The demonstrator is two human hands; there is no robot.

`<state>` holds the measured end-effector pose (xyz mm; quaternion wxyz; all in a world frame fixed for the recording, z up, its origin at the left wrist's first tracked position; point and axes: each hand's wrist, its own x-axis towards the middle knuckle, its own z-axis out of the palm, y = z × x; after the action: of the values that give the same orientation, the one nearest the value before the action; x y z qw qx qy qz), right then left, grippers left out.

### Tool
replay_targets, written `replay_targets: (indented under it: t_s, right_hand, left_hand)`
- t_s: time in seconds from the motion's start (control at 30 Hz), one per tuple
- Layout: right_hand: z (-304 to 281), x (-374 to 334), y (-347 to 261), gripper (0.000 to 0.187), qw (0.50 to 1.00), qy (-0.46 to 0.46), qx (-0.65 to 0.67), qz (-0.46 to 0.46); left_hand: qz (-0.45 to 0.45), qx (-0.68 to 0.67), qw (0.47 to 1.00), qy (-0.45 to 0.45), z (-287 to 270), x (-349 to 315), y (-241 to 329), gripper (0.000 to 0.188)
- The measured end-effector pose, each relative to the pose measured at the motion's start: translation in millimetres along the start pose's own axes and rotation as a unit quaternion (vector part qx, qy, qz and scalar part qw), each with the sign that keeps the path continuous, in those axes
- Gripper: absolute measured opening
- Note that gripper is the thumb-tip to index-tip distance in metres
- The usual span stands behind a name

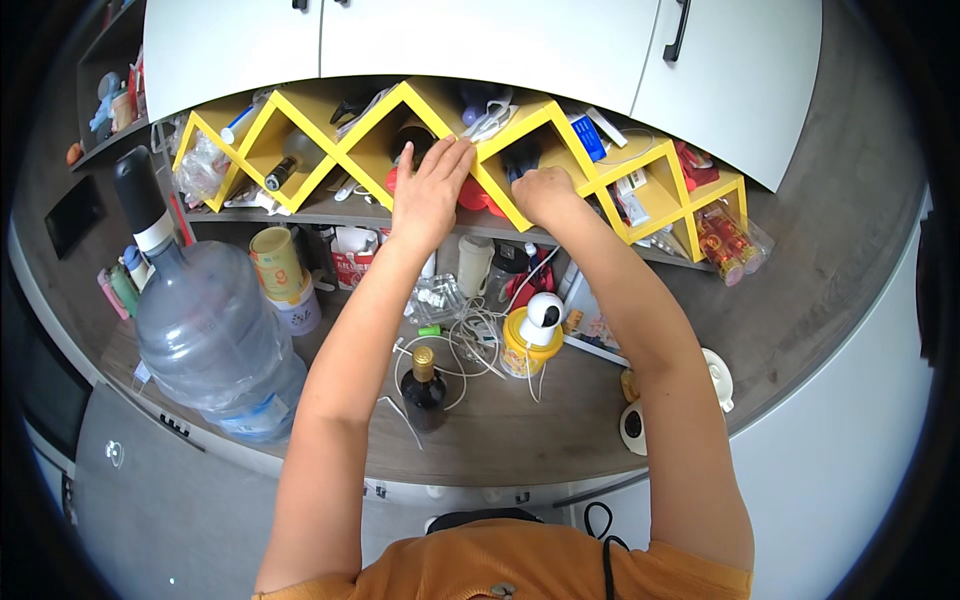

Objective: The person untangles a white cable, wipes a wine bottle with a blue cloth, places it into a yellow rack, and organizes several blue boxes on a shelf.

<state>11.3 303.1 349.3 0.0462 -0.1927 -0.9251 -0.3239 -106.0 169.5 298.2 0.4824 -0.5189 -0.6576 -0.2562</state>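
Note:
My left hand (430,190) lies with its fingers stretched out against the yellow diamond-shaped rack (335,150), over the edge of a middle compartment. Behind it a dark round thing and red objects (482,198) show in part. My right hand (545,194) reaches into the compartment to the right, its fingers curled closed at a dark object (521,155). What exactly the fingers grip is hidden by the hand. In a compartment further left lies a dark-necked bottle (282,173). A blue box (588,138) sits above and to the right of my right hand.
On the wooden counter stand a dark gold-capped bottle (424,392), a white camera (542,318) on a yellow tub (530,345), and tangled white cables (470,335). A large water jug (215,330) with a pump stands left. White cabinet doors (480,45) hang above the rack.

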Motion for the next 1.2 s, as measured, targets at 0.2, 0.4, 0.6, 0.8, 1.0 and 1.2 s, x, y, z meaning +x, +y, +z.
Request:
replay_targets:
  t_s: [0.2, 0.4, 0.6, 0.8, 1.0, 1.2]
  right_hand:
    - [-17, -73, -3, 0.032, 1.0, 0.022, 0.01, -0.015]
    - [-41, -140, 7, 0.04, 0.994, 0.099, 0.055, -0.002]
    - [-31, -114, 19, 0.043, 0.982, 0.152, 0.08, 0.082]
    - [-5, -22, 25, 0.039, 0.973, 0.082, 0.129, 0.176]
    - [4, -12, 23, 0.043, 0.952, 0.008, 0.267, 0.152]
    - [6, -71, 20, 0.046, 0.923, 0.053, 0.372, 0.08]
  left_hand:
    - [0.0, 0.016, 1.0, -0.006, 1, 1, 5, 0.057]
    - [0.0, 0.031, 0.999, -0.021, -2, 1, 3, 0.06]
    - [-0.015, 0.038, 0.998, -0.047, -3, 1, 5, 0.062]
    - [-0.017, 0.038, 0.997, -0.059, -4, 3, 9, 0.062]
    - [-0.009, 0.029, 0.999, -0.033, -4, 3, 9, 0.062]
    - [-0.023, 0.032, 0.998, -0.039, -1, -2, 8, 0.063]
